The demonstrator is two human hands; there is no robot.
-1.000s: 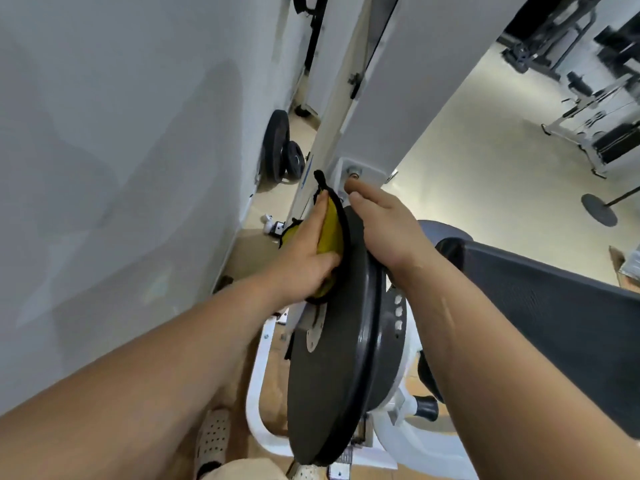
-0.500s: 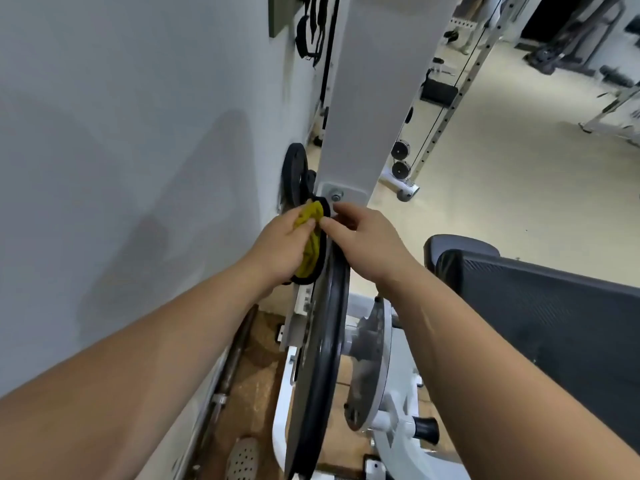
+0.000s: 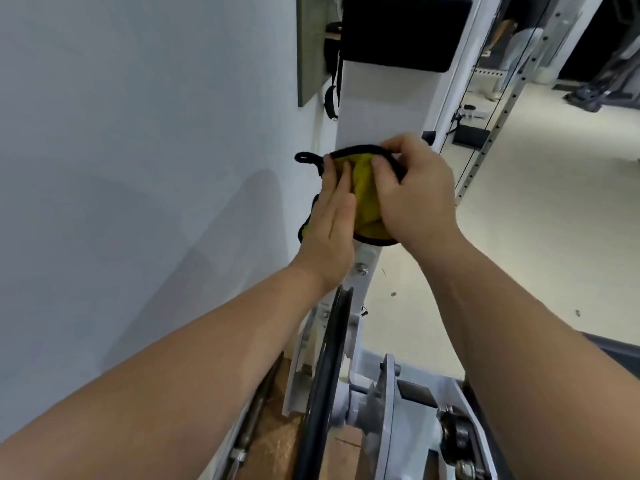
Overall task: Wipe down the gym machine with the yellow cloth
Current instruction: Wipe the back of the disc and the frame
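Note:
The yellow cloth, edged in black with a small black loop at its left, is bunched between both hands in front of the machine's white upright column. My left hand lies against the cloth's left side with fingers straight, pointing up. My right hand grips the cloth's top black edge, fingers and thumb curled round it. Below my wrists the machine's black wheel stands edge-on. A black pad sits on the column above.
A pale wall runs close along the left. White brackets and an axle sit at the lower right of the wheel. A perforated white post and cables stand to the right, with beige floor and other equipment beyond.
Both hands have lifted off the wheel's rim with the cloth and risen in front of the white column. My right hand now holds the cloth's top edge. The view has tilted upward.

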